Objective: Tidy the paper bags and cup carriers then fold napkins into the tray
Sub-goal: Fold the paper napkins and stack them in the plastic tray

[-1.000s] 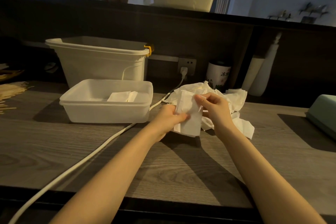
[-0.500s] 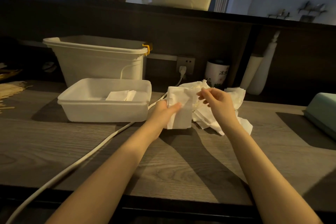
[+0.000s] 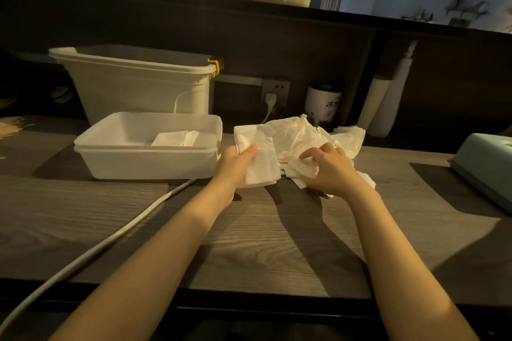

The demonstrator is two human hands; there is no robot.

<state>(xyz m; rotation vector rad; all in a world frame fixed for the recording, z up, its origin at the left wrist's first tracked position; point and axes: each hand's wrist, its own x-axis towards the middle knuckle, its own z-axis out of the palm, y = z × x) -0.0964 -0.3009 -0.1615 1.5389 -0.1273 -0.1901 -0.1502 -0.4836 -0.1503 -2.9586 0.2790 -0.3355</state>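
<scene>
While the left hand (image 3: 235,165) grips a folded white paper napkin (image 3: 259,158) under its thumb, just right of the translucent plastic tray (image 3: 144,159), the right hand (image 3: 329,167) pinches a napkin from the crumpled white pile (image 3: 302,134) beyond its fingertips.

I see both forearms bare right down to the frame's bottom edge, no sleeves showing. The left hand (image 3: 235,165) and right hand (image 3: 331,170) carry no rings, watch or gloves.

Two hands (image 3: 235,166), one tray (image 3: 146,163), perhaps two folded napkins (image 3: 174,138) inside, one bin (image 3: 133,86)
</scene>
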